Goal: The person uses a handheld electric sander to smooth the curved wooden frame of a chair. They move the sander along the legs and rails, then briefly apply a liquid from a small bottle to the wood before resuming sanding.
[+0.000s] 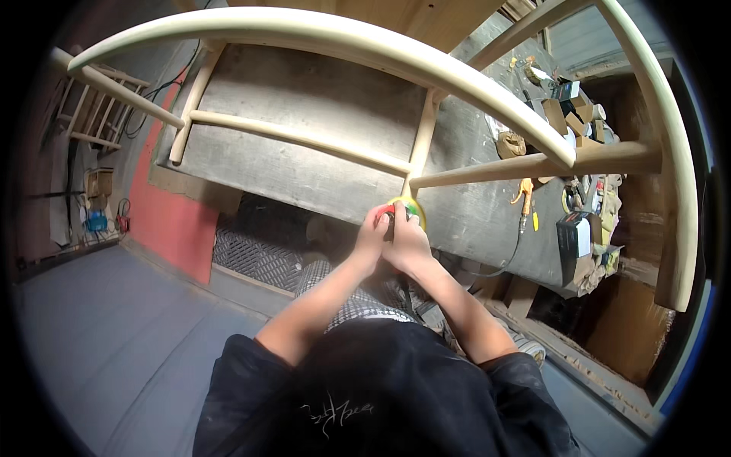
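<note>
A pale wooden chair frame (300,139) with round rails lies on a grey worktop (274,177). Both of my hands are together at the worktop's near edge, around a small round hand-held power sander (421,212) with a yellow rim and red and green parts. My left hand (374,227) grips its left side and my right hand (406,237) its right. The sander is at the near end of a short upright post (421,148) of the frame; my fingers hide most of its body, and whether its pad touches the wood cannot be made out.
An orange air blow gun (524,194) with a hose lies on the right. Behind it are opened cardboard boxes (575,237) and small supplies. A curved rail (320,28) arches overhead. Another slatted wooden frame (103,108) stands far left, near a red panel (171,228).
</note>
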Demonstrator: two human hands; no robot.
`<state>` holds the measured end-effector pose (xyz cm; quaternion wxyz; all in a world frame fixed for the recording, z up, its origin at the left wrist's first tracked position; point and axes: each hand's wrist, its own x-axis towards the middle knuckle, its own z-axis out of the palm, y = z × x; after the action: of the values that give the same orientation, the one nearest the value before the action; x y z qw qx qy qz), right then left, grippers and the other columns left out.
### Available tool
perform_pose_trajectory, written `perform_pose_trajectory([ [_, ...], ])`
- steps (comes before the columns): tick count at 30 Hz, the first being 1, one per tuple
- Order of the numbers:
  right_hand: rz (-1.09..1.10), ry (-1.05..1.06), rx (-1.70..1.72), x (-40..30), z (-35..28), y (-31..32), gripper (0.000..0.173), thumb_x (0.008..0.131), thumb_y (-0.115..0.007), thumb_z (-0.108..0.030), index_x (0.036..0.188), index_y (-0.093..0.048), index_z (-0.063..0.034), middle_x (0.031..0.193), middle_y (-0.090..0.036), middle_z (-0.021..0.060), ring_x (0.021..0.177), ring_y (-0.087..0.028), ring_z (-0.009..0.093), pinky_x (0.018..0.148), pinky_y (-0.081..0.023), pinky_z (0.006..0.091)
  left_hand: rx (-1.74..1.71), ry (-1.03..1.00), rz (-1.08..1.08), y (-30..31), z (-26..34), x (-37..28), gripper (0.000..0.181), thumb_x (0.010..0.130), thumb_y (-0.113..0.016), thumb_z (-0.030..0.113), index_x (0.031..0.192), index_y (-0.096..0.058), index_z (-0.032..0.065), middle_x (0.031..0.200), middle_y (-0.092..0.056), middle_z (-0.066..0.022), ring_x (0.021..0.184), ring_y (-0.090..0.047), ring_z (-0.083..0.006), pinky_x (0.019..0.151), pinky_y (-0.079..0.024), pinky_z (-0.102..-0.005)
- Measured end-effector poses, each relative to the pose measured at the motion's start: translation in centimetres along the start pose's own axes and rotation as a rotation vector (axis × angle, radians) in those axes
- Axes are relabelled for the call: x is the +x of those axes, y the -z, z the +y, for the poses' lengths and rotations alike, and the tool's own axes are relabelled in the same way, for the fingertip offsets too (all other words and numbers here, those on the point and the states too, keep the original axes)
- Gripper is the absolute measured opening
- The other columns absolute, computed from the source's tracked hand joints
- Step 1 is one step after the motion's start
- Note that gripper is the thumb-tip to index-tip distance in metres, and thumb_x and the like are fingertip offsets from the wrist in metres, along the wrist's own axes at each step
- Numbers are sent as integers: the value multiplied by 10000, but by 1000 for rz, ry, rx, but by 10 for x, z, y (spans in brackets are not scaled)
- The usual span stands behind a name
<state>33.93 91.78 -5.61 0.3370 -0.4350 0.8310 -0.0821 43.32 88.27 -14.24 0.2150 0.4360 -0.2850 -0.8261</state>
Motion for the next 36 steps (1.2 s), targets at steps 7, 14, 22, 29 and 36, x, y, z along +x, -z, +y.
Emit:
perform_pose_trajectory([
  [7,33,398,229,-34,12,36,798,848,-692,-198,1520,-322,22,1477,-408,305,1256,-460,519,1067,-427,527,265,-536,249,-41,4,-27,585,918,-763,395,1307,-523,30,1275,-549,-167,1198,-553,-263,1032,-448,-397],
  [14,-93,744,94,-58,14,126,516,825,-608,55,1338,-609,5,1168,-677,200,1045,-700,306,860,-571,358,-55,-525,265,-57,33,35,280,992,-678,249,1105,-583,11,1006,-644,-78,908,-596,-137,805,-515,-302],
  [22,817,1000,-233,-102,-87,430,523,1020,-483,-366,1457,-532,-84,1526,-475,204,1377,-513,332,1149,-418,547,15,-403,189,-86,79,10,580,796,-854,380,1102,-548,-6,988,-655,-108,877,-648,-157,796,-550,-305],
  [29,520,477,-280,11,-147,439,843,802,-793,-398,1551,-454,-209,1374,-597,213,1251,-596,277,1062,-458,364,313,-918,128,-125,173,-44,488,833,-841,302,1060,-519,14,920,-644,-90,930,-661,-191,881,-536,-332],
  [36,578,463,-213,11,-141,439,669,816,-726,-176,1465,-577,-240,1275,-687,100,1120,-647,174,1000,-484,307,404,-762,-77,-133,221,-53,451,854,-792,315,1082,-545,14,954,-644,-111,775,-658,-149,620,-558,-293],
])
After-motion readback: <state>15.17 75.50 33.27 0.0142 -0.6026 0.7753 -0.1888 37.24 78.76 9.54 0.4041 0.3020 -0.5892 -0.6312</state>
